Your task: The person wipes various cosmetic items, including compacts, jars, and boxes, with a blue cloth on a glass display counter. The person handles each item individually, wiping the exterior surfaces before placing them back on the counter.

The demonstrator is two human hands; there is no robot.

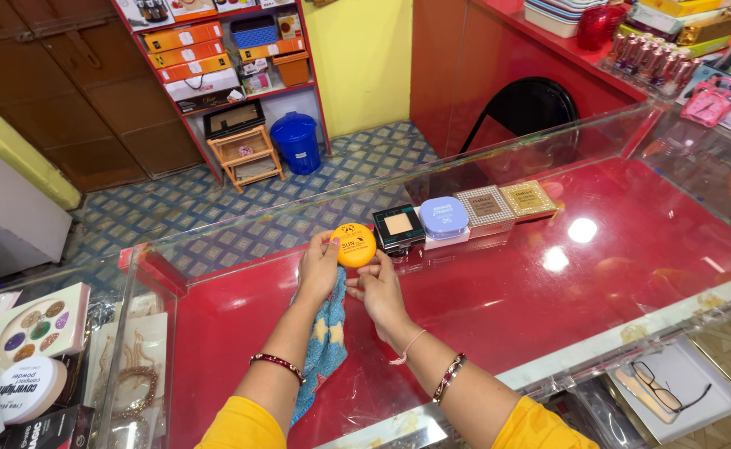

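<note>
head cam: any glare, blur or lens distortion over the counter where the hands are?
Head view: two bright lamp glare spots on the red glass counter, right of the hands; the left hand, right hand and orange round compact are sharp and evenly lit, shadows soft; wide-angle bowing bends the counter edges; reflections haze the upright glass pane.

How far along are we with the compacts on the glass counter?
Looks done: four compacts sit in a row at the back edge, the black one, lilac one and two gold-patterned ones. In hand: the left hand and right hand hold the orange round compact, with the blue cloth under the left. Left: seemingly only this one.
</note>
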